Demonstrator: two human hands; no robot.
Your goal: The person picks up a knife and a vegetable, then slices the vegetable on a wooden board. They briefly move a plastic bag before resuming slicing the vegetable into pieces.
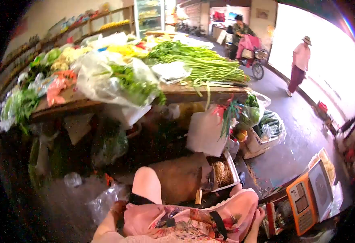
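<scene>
I sit with a pink floral garment over my lap. My left hand is low beside my left thigh, its fingers dark and mostly hidden in shadow. Right by it lies a crumpled clear plastic bag. On the other side, my right hand rests at the edge of my right thigh, fingers loosely bent and nothing visible in it. Closest to that hand is a box with a red edge, and beyond it stands an orange scale with a keypad and a grey plate.
Ahead, a wooden table bears long green beans, leafy greens and bagged vegetables. A white crate of cucumbers and a box of straw-like material stand below. On the right, one person walks; another is beside a bicycle.
</scene>
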